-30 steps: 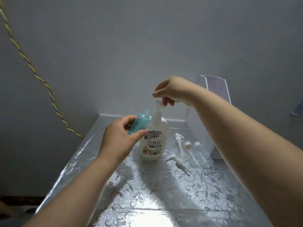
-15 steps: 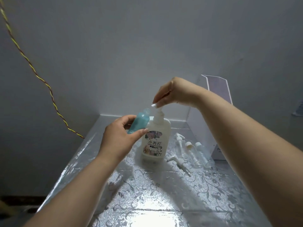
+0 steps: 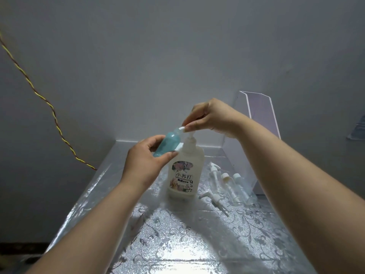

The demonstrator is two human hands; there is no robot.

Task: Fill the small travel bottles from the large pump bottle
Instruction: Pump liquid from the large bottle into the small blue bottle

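Head view shows you at the filling step. Your left hand (image 3: 146, 165) has its grip closed round the small blue bottle (image 3: 167, 143), which is tilted, with its neck just at the spout of the pump head (image 3: 182, 129). Your right hand (image 3: 211, 117) pinches that pump head with thumb and fingertips. The big pump bottle (image 3: 185, 173) stands upright on the table (image 3: 177, 234), near the far edge. The next move, I judge, is a slow press down, keeping the neck under the spout. How full the blue bottle is, I cannot tell. The clear bottles (image 3: 235, 186) toward the far right corner look empty.
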